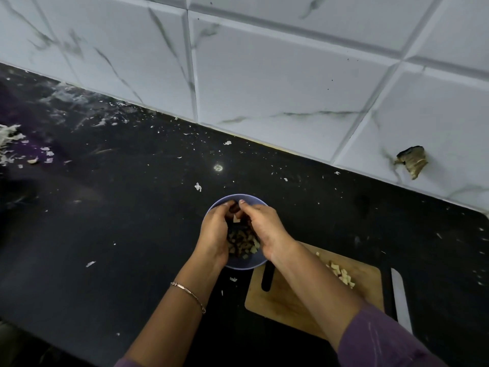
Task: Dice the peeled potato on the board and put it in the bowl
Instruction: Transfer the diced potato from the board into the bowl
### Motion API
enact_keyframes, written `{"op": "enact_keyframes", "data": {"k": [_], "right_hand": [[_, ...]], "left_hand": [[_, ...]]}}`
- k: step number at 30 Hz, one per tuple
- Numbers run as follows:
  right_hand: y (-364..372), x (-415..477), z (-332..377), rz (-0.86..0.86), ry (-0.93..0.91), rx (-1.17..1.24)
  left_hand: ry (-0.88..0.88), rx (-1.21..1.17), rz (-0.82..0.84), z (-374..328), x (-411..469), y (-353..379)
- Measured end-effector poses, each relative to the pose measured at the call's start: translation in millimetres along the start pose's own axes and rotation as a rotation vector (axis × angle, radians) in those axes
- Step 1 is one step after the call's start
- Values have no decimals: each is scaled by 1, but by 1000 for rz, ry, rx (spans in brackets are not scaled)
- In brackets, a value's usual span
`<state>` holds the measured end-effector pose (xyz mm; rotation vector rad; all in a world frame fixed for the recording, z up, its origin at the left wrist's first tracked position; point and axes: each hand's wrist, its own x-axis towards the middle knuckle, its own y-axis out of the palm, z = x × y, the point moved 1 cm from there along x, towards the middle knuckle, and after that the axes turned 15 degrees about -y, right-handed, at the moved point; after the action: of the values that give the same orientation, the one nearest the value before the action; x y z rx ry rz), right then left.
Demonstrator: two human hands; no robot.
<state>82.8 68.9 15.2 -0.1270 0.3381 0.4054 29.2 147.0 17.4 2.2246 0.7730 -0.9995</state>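
- Both hands are over the bowl (pixel 248 197), which is blue-purple and sits on the dark surface (pixel 132 234) just left of the board (pixel 291 305).
- The left hand (pixel 214 234) has its fingers curled inward, tips near the bowl's far rim. Its palm covers the bowl's left side.
- Same w/ the right hand (pixel 264 229): fingers curled, tips touching the other hand's tips. Its forearm crosses the board's far-left corner.
- A pale potato piece (pixel 236 220) shows in the gap betw. the two sets of fingers. Can't tell which hand pinches it, or if both do.
- Diced potato (pixel 250 249) lies inside the bowl, seen betw. the palms. It's in shadow, so partly dark.
- Leftover dice (pixel 342 274) sit in a small heap on the board's far part, right beside the right forearm.
- The board is wooden and flat on the surface. There's a dark slot-like shape (pixel 266 278) at its left end; can't tell if it's a hole or a handle.
- A white blade-like strip (pixel 401 298) lies on the surface just right of the board, w/ a thin dark gap betw. them.
- There's a bracelet (pixel 189 294) on the left wrist and a purple sleeve (pixel 383 343) on the right arm.
- White scraps are scattered over the surface, w/ a shavings pile (pixel 6 144) at the far-left edge.
- Behind is a tiled wall (pixel 264 75), white marbled, w/ a chipped hole (pixel 411 161) at right.
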Motion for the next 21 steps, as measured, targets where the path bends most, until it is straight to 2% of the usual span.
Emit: {"op": "enact_keyframes", "data": {"k": [3,8,15,21], "right_hand": [[-2,-1,-3,8,-118,-65],[-1,-3,1,-3,-196,-133],[-9,-13,13,48,-55,99],[-18,-23,19,228,-18,118]], "left_hand": [[49,-26,-6,-3,-2,-3],[101,-52,39,-4,-5,-7],[154,-17,132,-3,-20,-10],[219,24,170,3,-36,-12]]}}
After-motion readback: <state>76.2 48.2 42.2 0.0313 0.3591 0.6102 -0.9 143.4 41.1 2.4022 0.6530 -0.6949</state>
